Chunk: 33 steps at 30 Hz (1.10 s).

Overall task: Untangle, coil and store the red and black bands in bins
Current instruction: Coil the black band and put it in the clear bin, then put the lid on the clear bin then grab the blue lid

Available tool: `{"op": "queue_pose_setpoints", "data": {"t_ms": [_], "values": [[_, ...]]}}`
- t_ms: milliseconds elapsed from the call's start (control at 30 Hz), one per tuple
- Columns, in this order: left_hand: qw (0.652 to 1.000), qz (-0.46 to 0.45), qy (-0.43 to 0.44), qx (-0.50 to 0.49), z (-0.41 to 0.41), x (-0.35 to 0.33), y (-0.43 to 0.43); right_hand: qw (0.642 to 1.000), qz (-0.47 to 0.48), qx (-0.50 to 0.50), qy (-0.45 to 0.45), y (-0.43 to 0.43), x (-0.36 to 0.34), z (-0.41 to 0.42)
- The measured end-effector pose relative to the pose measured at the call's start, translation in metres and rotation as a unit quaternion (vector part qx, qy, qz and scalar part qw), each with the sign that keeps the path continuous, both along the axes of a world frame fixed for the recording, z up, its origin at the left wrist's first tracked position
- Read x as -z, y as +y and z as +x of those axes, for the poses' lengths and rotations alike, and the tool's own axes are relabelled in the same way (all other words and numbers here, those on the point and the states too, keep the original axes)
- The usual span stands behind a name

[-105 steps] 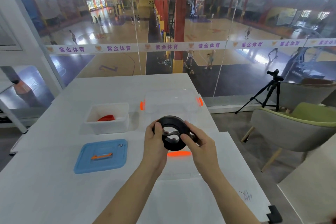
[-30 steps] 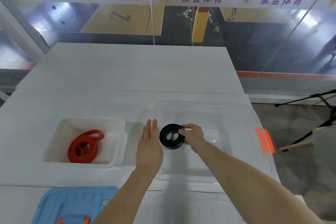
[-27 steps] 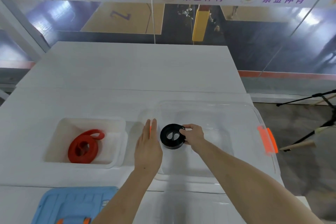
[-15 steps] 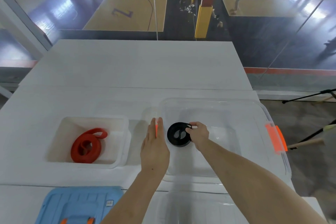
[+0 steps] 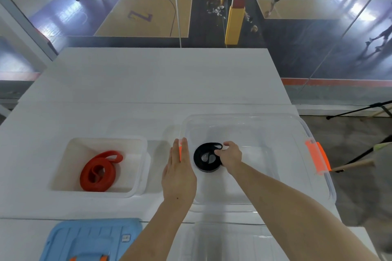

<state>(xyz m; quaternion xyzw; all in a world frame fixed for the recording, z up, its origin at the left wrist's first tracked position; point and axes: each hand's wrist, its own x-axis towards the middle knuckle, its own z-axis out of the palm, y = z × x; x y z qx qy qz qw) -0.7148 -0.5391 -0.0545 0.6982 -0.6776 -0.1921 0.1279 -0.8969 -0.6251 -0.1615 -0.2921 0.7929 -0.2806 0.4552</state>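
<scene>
The coiled black band (image 5: 206,159) lies on the floor of the clear plastic bin (image 5: 297,125), at its left side. My right hand (image 5: 230,155) reaches into the bin and its fingers pinch the coil's right edge. My left hand (image 5: 178,174) is flat with fingers straight, pressed against the outside of the clear bin's left wall. The coiled red band (image 5: 98,170) lies in the white bin (image 5: 140,140) to the left, with one loop end sticking out.
A blue lid (image 5: 89,239) with an orange handle lies at the near left. A clear lid (image 5: 229,241) lies at the near edge under my right forearm. Orange latches (image 5: 317,159) sit on the clear bin's right side. A glass wall stands beyond the white table (image 5: 161,74).
Both hands held the black coil above the table; now the coil rests inside the clear bin with my right hand on it, and my left hand has moved to the bin's wall.
</scene>
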Motion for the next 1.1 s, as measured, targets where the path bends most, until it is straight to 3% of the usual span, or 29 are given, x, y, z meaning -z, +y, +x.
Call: {"op": "queue_pose_setpoints", "data": {"t_ms": [300,600,867,967,1100], "values": [[0.999,0.019,-0.031,0.023,0.000,-0.007,-0.003,0.998,0.018,-0.062,0.018,0.009,-0.038,-0.021],[0.998,0.003,-0.047,0.052,0.005,-0.040,0.029,0.958,-0.108,-0.209,0.166,0.069,-0.121,-0.016],[0.987,-0.052,-0.080,0.128,0.016,-0.055,0.143,0.856,-0.235,-0.285,0.362,0.207,-0.191,-0.009],[0.981,-0.049,-0.099,0.159,0.026,-0.043,0.192,0.843,-0.245,-0.271,0.394,0.279,-0.181,-0.020],[0.977,-0.015,-0.110,0.180,0.036,-0.019,0.242,0.847,-0.185,-0.256,0.427,0.374,-0.145,-0.041]]}}
